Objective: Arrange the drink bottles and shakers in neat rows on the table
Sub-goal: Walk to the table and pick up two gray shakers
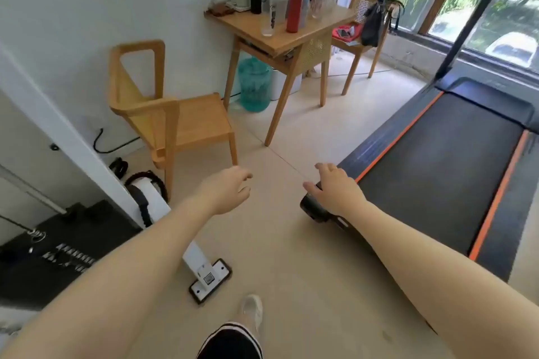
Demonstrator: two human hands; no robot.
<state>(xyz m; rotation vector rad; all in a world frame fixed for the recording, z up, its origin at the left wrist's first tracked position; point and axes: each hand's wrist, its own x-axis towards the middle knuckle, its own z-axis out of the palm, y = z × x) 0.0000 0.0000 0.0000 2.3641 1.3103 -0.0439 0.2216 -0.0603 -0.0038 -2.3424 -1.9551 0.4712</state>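
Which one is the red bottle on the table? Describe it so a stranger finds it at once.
Look to the wooden table against the white wall, between two wooden chairs. Bottles and shakers crowd its top; the red bottle stands at the front of the cluster, near the table's middle. It is the only solid red, opaque one, tall and slim, among grey, black and clear neighbours.

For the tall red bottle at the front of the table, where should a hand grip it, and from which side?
Grip the red bottle around its straight mid-body, coming from the table's open front edge. It stands upright nearest that edge, with clear shakers crowded behind and beside it, so a front approach probably avoids knocking them. The cap's small loop looks too slight for a secure hold.
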